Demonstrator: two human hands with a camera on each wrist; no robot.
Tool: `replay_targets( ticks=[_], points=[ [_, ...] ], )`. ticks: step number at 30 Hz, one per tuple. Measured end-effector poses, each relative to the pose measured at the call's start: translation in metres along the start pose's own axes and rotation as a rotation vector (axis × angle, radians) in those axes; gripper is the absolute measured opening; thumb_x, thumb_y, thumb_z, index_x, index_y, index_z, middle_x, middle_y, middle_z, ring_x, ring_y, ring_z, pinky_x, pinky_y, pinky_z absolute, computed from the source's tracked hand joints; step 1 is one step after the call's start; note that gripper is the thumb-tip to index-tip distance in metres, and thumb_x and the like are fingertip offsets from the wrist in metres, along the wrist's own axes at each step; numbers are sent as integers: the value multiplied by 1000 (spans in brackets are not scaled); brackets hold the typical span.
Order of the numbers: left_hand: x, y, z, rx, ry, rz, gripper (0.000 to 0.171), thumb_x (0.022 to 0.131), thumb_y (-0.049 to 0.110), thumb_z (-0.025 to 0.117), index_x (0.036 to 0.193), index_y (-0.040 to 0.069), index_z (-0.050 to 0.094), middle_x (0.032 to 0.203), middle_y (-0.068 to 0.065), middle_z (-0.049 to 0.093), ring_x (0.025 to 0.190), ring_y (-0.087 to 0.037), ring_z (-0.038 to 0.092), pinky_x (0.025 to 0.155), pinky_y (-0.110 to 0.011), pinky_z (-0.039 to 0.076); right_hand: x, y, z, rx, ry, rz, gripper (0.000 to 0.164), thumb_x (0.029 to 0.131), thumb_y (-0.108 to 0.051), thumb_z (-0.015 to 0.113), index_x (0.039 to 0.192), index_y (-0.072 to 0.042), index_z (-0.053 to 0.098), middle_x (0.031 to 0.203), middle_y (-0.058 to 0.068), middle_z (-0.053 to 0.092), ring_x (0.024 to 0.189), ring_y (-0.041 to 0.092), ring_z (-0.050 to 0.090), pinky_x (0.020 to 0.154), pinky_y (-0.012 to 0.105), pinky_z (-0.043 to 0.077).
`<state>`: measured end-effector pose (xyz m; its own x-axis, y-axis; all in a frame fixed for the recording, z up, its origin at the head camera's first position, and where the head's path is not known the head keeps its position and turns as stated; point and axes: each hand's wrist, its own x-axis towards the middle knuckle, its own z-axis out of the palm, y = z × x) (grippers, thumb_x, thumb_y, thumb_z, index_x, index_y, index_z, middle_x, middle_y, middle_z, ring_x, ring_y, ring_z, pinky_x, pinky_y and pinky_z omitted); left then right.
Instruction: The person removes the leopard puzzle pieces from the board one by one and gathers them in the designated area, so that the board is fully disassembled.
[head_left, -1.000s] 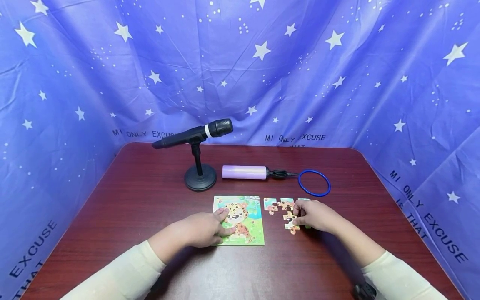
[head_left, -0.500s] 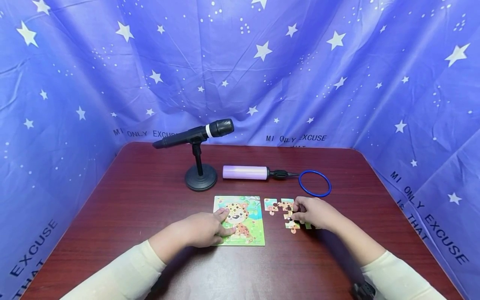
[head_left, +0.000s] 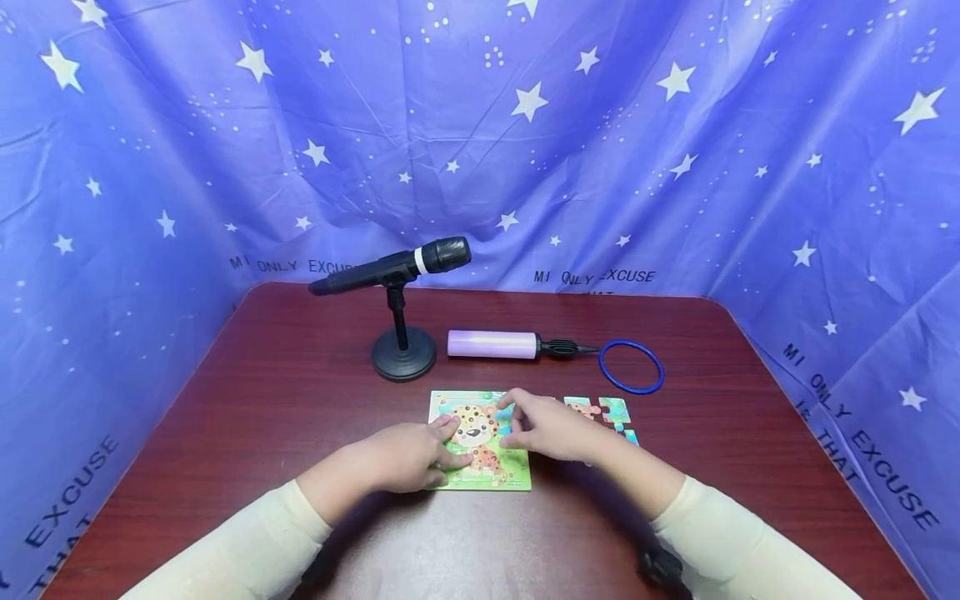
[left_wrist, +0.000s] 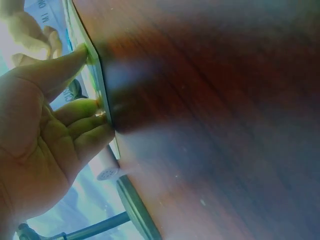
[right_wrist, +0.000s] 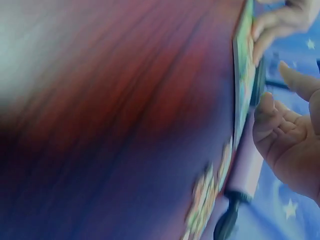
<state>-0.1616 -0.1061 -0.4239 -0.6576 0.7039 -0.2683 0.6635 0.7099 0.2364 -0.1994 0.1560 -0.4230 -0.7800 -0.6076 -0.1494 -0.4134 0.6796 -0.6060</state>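
Note:
A puzzle board (head_left: 450, 398) with a spotted leopard cub picture lies on the table. My left hand (head_left: 405, 457) rests on its left side with thumb and index finger extended over the picture; in the left wrist view the other fingertips touch near its edge. My right hand (head_left: 555, 427) is over the board's right edge, its index finger bent and thumb apart. In the right wrist view nothing shows between the right thumb and index fingertip (right_wrist: 267, 102). Loose puzzle pieces (head_left: 615, 410) lie right of the board, partly hidden under the right hand and forearm.
Behind the board lies a purple hand pump (head_left: 492, 344), its nozzle pointing at a blue ring (head_left: 631, 367). A black microphone (head_left: 390, 268) on a round-based stand (head_left: 403, 357) stands behind and left. A star-patterned curtain (head_left: 480, 150) surrounds the table's back and sides.
My right hand has moved left from the loose pieces to the board's right edge, uncovering pieces at the far right. My left hand stays on the board.

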Motion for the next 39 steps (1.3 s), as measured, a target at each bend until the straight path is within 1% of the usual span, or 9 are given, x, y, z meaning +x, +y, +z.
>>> replay_targets(
  ticks=[3,8,14,17,21,24,32,35,39],
  points=[
    [0,-1,0,-23,26,2,44,92,30,68,135,38,59,157,-16,32,146,-28,30,113,-43,36,11,-10,13,1,-61,-17,52,85,-30,76,128,-10,52,74,-8,58,62,4,51,60,24,45],
    [1,-7,3,-69,62,14,44,90,31,70,133,36,62,156,-14,35,145,-26,33,112,-41,38,20,-19,27,-122,-93,-10,45,84,-28,77,121,-14,57,75,-8,54,63,5,49,58,25,43],
    [3,-19,6,-112,203,9,51,85,29,75,134,19,63,149,-9,48,133,-24,51,106,-41,45,23,-21,30,-173,-97,2,42,84,-30,77,118,-15,58,77,-7,53,65,6,48,60,26,43],
    [5,-22,5,-140,253,-57,65,83,35,77,140,10,56,150,-12,46,137,-27,46,110,-44,41,24,-22,29,-167,-106,1,43,83,-29,78,118,-15,58,78,-6,54,66,6,48,61,25,43],
    [4,-22,3,-132,223,-182,88,78,49,79,144,1,48,154,-17,39,145,-32,33,115,-47,33,24,-24,28,-172,-122,9,44,82,-29,79,119,-15,57,79,-5,55,66,5,48,61,25,43],
    [3,-21,3,-96,172,-235,93,75,55,78,143,-1,48,155,-17,37,146,-32,31,115,-47,34,26,-26,26,-190,-136,13,47,83,-30,78,122,-15,56,79,-5,55,66,5,48,61,25,43],
    [4,-19,2,-69,132,-255,91,76,55,77,142,0,49,154,-19,37,146,-32,32,113,-46,36,36,-34,33,-216,-97,-13,57,85,-36,75,132,-11,54,80,-8,56,71,5,53,70,28,47],
    [4,-19,2,-67,123,-261,92,76,55,77,143,-1,48,154,-19,37,146,-32,32,113,-45,37,39,-36,37,-229,-101,-3,53,85,-35,75,128,-12,56,79,-9,56,70,5,53,70,27,47],
    [6,-19,1,-68,117,-273,92,76,56,77,143,0,48,155,-18,37,146,-31,32,113,-45,36,41,-36,38,-165,-99,21,52,83,-32,78,126,-15,53,76,-8,56,66,6,53,64,26,46]
  ],
)
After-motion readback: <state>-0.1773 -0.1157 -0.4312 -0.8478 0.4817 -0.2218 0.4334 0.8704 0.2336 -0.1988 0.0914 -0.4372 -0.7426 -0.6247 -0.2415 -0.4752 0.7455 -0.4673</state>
